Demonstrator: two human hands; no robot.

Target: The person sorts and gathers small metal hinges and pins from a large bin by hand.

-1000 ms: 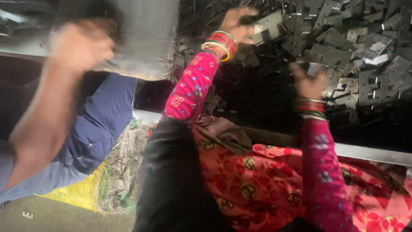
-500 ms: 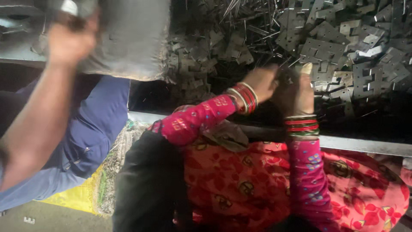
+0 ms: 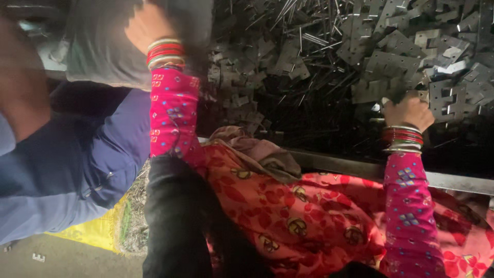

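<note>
My left hand, in a pink patterned sleeve with red and white bangles, reaches up to the top left and grips a grey sack; its fingertips are blurred. My right hand, with the same kind of sleeve and bangles, rests on a big heap of flat grey metal plates with notched edges, its fingers curled around a few plates at the heap's near edge. Thin metal rods lie mixed into the heap.
A person in blue clothing stands close at the left, a blurred arm raised beside the sack. A metal rim bounds the heap in front. Below are my red patterned clothing, a yellow sheet and a concrete floor.
My left hand has swung from the middle of the heap up and left onto the sack. My right hand has shifted right along the heap. The other person's arm has moved further left.
</note>
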